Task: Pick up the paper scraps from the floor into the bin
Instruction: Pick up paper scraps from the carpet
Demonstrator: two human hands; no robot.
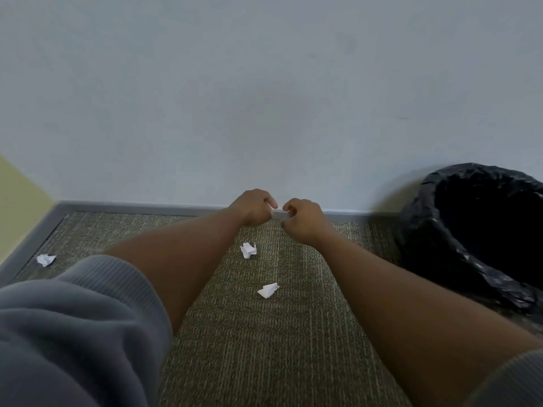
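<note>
Our left hand (pixel 254 207) and right hand (pixel 302 219) curl; contents unclear. Below them, light crumpled scraps (pixel 248 249) suit a gentle pinch.

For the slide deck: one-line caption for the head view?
Both hands, left and right, curled near the baseboard; three paper scraps on the carpet, lined bin at right.

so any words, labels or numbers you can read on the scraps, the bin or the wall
None can be read.
Scrap by the left wall: faint marks, too blurred to read.
Two middle scraps: no text visible.
Bin liner and wall: no text visible.
</note>
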